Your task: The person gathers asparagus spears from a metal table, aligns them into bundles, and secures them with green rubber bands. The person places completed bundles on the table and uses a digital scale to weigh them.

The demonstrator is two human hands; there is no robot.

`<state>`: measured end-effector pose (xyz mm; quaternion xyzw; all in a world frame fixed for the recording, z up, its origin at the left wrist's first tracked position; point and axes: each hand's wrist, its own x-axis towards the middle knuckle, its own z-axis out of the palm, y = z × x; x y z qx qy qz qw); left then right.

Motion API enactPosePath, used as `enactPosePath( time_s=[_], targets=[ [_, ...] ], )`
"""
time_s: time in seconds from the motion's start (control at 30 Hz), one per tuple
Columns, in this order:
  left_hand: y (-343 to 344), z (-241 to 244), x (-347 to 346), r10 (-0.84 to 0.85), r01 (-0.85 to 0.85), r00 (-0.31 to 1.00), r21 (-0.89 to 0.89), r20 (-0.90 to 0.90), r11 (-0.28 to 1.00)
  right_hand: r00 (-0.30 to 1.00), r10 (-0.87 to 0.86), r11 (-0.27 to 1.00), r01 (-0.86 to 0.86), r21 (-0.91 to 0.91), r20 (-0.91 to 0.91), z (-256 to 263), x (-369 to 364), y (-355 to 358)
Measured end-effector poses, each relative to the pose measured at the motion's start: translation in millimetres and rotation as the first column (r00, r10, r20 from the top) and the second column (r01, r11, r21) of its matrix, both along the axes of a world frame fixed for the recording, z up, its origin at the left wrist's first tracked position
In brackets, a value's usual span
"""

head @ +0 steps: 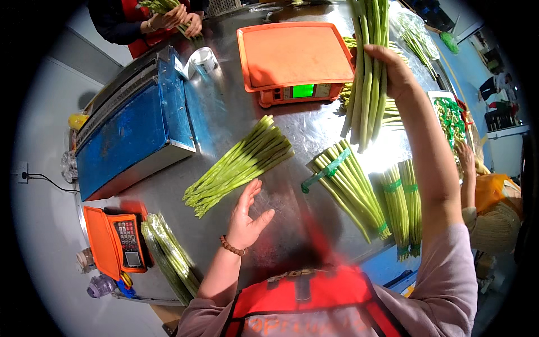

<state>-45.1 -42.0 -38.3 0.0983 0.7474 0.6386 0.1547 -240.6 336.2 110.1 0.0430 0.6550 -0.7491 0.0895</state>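
In the head view my right hand grips a bunch of long green stalks, held upright beside the orange scale, whose display glows green. My left hand, with a beaded bracelet at the wrist, is empty, fingers apart, just below a loose pile of asparagus on the metal table. Right of the pile lies a bundle of stalks with green tape across it. Two slimmer tied bundles lie beside that one. More asparagus spears are partly hidden behind the raised stalks.
A blue metal machine stands at left, near a label roll. A smaller orange scale and plastic-wrapped vegetables sit at lower left. Another person's hands hold asparagus at the top; a co-worker is at right.
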Motion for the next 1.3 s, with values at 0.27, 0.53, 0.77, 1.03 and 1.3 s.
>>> enactPosePath(
  time_s=[0.27,0.53,0.77,1.03,1.3],
  targets=[
    [-2,-12,4,-0.014,0.014,0.998,0.011,0.054,1.000,0.983,0.147,0.949,-0.110,0.297,-0.105,7,-6,-19],
    [2,-21,9,-0.047,0.043,0.995,0.043,0.084,0.998,0.926,0.379,0.849,-0.347,0.399,-0.001,-12,25,-38],
    [3,-20,18,-0.065,0.065,0.991,0.004,0.121,0.998,0.887,0.459,0.584,-0.346,0.734,0.052,-12,41,-42],
    [4,-25,26,-0.094,0.099,0.981,-0.020,0.171,0.995,0.810,0.547,0.471,-0.507,0.722,0.212,-33,62,-56],
    [44,-83,11,-0.098,-0.469,0.661,0.511,0.744,0.720,0.749,0.591,0.377,-0.584,0.719,0.298,-90,81,-94]
  ],
)
